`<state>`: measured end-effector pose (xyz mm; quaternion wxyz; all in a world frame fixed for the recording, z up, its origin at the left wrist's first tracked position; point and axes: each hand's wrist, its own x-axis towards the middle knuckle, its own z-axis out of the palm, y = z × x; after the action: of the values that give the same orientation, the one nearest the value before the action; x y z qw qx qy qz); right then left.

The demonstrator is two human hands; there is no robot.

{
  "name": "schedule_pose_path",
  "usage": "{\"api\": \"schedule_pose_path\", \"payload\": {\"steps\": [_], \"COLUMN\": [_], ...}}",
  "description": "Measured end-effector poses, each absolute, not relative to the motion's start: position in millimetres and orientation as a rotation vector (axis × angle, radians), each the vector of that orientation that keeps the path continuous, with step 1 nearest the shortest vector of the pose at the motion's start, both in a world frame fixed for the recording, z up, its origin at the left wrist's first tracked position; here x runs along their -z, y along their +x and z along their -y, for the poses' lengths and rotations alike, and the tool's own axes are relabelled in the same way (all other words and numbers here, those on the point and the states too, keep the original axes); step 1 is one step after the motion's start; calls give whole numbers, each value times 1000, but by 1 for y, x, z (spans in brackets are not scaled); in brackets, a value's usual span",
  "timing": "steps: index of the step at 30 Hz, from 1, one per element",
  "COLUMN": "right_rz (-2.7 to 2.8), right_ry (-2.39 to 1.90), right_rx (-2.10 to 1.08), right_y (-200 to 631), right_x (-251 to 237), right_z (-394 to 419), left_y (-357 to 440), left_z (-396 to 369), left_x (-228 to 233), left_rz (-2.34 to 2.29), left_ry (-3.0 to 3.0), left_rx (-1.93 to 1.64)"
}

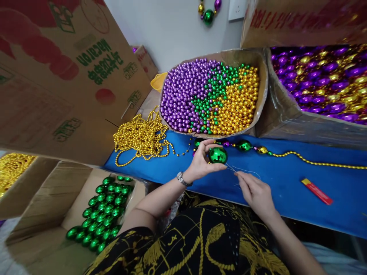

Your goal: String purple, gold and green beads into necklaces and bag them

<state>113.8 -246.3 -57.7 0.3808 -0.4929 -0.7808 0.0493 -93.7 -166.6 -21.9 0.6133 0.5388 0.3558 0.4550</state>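
Note:
My left hand (pixel 200 162) is closed around a large shiny green bead (pixel 218 155), held between thumb and fingers above the blue table (pixel 275 187). To its right, my right hand (pixel 256 193) pinches a thin needle (pixel 231 167) whose tip points at the bead. A fine pale thread (pixel 249 172) curves beside the needle. Behind my left hand lies a strung bead garland (pixel 244 145) of green, purple and gold beads, running into a gold bead chain (pixel 309 160) on the right. My left fingers hide part of the garland.
A cardboard tray (pixel 262 91) of loose purple, green and gold beads stands behind. Gold bead strands (pixel 140 133) are heaped at left. A red and yellow box cutter (pixel 317 191) lies right. Cardboard boxes (pixel 94 95) stand both sides; a low one contains large green beads (pixel 103 214).

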Motion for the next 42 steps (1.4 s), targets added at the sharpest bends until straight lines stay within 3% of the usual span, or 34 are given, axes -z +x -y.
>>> {"api": "schedule_pose_path", "payload": {"steps": [5,13,17,19,23,32,37,42], "right_rz": [2032,1945,1936,1929,1918,1926,1924,1928], "right_ry": [-1324,-1261,-1300,-1306,-1314,-1319,-1298,-1282], "right_rx": [26,-165,-96,-82,-94,-125,-107,-53], "right_y": [115,113,123,126,124,116,111,105], "right_x": [62,56,58,60,61,55,53,49], "right_z": [247,246,246,245,244,243,242,240], "left_y": [-93,-104,-147,-166,-182,-192,-187,-151], "left_z": [170,166,123,98,67,59,67,105], "left_x": [21,14,-12,-22,-23,-27,-29,-18], "left_rz": [-821,-773,-1216,-1402,-1282,-1149,-1183,-963], "left_ry": [1320,1537,2031,2264,2498,2583,2282,1300], "left_rx": [-1068,-984,-1085,-937,-536,-319,-620,-1007]}}
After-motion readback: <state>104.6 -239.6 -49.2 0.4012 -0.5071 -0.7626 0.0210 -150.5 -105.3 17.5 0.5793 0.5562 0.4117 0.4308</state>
